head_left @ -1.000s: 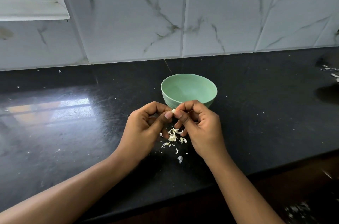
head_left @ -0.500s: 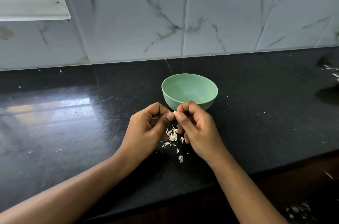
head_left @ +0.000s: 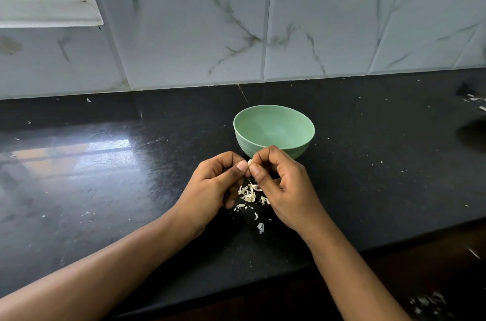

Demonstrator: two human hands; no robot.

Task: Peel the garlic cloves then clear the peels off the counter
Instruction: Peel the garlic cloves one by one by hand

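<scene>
Right now both hands are held close together over the black bench [head_left: 131, 189], just in front of a green bowl [head_left: 243, 143]. The left hand [head_left: 213, 184] and the right hand [head_left: 286, 189] meet at the thumb tips, and a small pale garlic clove [head_left: 249, 162] is pinched between them from both sides, with only its top showing above the thumbs. The fingers [head_left: 223, 163] of the left hand are curled in toward the palm. Those of the right hand arch over the clove, their knuckles just before the near wall of the bowl. Whether the hands touch the bowl I cannot tell from where I stand. Directly below the hands a little heap of pale peels [head_left: 248, 194] lies on the bench, with smaller flakes scattered near it toward the front edge. One larger flake [head_left: 260, 227] lies on its own, a bit nearer the edge than the rest. The bowl stands upright, well clear of the grey-veined wall tiles [head_left: 184, 31] behind it. A white window ledge [head_left: 47, 8] juts out at the upper left. More pale scraps [head_left: 476, 100] lie far off on the right end of the bench.
</scene>
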